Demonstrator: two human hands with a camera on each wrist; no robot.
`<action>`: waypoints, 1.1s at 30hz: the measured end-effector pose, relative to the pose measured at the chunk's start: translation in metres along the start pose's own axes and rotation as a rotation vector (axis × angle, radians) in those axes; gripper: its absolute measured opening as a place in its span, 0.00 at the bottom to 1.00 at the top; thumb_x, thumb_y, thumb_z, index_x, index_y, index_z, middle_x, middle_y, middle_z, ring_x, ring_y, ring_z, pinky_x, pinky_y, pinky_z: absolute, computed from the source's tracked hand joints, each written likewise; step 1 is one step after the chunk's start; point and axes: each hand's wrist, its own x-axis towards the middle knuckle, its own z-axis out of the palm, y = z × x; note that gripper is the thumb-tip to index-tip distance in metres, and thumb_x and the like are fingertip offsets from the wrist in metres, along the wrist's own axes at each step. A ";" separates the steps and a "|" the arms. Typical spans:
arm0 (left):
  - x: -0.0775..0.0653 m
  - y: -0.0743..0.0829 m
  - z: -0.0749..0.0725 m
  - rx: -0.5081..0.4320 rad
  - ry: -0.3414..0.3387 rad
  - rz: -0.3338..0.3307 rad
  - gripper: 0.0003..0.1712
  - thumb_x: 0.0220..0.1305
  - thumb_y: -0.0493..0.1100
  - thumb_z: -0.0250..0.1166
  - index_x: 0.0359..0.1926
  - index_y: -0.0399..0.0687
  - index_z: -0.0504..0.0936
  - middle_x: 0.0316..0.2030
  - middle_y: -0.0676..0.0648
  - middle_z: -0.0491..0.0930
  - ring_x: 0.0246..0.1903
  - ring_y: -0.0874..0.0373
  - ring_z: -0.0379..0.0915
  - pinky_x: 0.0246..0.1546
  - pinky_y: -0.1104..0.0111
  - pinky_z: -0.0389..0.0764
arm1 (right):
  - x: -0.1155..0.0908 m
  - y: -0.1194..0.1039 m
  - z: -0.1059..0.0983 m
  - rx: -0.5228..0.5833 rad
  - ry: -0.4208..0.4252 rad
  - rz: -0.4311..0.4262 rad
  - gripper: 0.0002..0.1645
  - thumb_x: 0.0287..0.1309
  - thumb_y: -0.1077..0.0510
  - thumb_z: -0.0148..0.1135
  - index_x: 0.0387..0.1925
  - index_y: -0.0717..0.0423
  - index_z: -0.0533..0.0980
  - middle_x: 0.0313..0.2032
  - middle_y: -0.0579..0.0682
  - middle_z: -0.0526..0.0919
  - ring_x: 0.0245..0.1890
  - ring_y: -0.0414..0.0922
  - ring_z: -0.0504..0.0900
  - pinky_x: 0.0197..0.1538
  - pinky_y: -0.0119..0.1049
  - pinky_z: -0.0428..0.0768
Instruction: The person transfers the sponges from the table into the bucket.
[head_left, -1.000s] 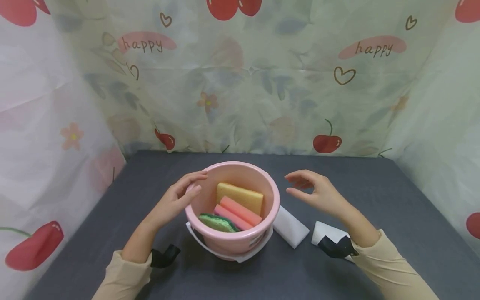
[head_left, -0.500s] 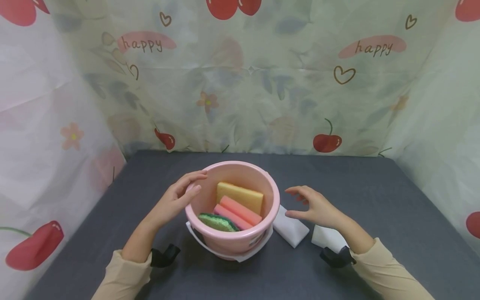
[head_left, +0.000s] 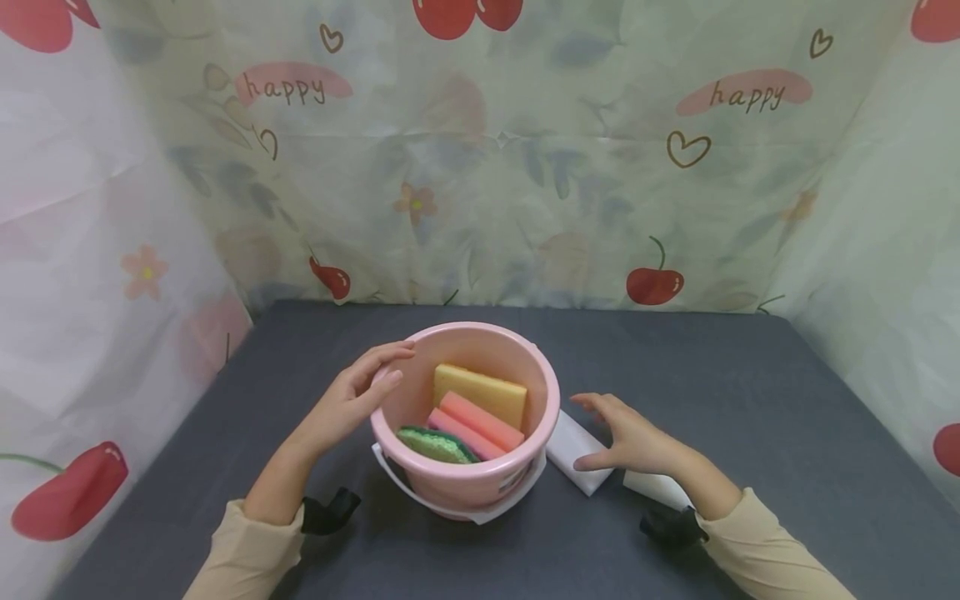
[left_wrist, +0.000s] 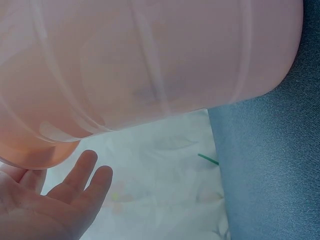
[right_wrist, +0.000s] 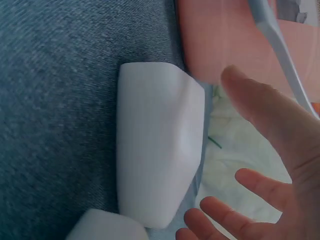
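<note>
A pink bucket holds a yellow sponge, two pink foam pieces and a green sponge. My left hand rests at its left rim, with relaxed fingers and the thumb reaching over the edge. In the left wrist view, two of that hand's fingers stand off the bucket wall. Right of the bucket, my right hand hovers with thumb and fingers spread, nothing between them. Near it lies a white block, partly hidden by the hand in the head view.
A second white block lies beneath the right wrist on the dark cloth-covered table. The bucket's white handle hangs down in front. Printed curtains enclose the back and both sides.
My right hand has come down and toward the front, over the white block nearest the bucket, its thumb and fingers spreading wider. The left hand and bucket have stayed still.
</note>
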 end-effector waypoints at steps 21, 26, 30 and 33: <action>0.001 0.001 -0.001 -0.019 0.000 -0.024 0.22 0.69 0.43 0.51 0.63 0.46 0.66 0.68 0.45 0.61 0.68 0.48 0.55 0.62 0.46 0.64 | -0.001 -0.004 0.006 -0.029 -0.129 0.026 0.59 0.31 0.45 0.78 0.65 0.58 0.59 0.50 0.58 0.71 0.45 0.47 0.69 0.43 0.37 0.71; 0.001 0.001 0.000 -0.015 0.001 -0.027 0.23 0.69 0.43 0.51 0.63 0.46 0.66 0.68 0.45 0.61 0.68 0.48 0.55 0.62 0.46 0.64 | -0.001 -0.004 0.006 -0.041 -0.135 0.025 0.57 0.33 0.46 0.77 0.65 0.58 0.60 0.48 0.57 0.71 0.44 0.46 0.69 0.42 0.36 0.71; 0.001 0.001 0.000 -0.014 0.001 -0.024 0.22 0.69 0.43 0.51 0.63 0.46 0.66 0.68 0.46 0.61 0.68 0.49 0.55 0.62 0.47 0.64 | -0.001 -0.004 0.005 -0.056 -0.113 0.022 0.55 0.34 0.47 0.76 0.64 0.57 0.60 0.47 0.57 0.71 0.43 0.46 0.69 0.40 0.35 0.71; 0.001 0.002 -0.001 -0.012 0.001 -0.023 0.22 0.69 0.43 0.51 0.63 0.47 0.67 0.68 0.46 0.61 0.68 0.50 0.55 0.63 0.49 0.64 | -0.001 -0.005 0.004 -0.057 -0.088 0.035 0.54 0.35 0.48 0.76 0.64 0.57 0.61 0.48 0.56 0.72 0.43 0.46 0.70 0.40 0.36 0.72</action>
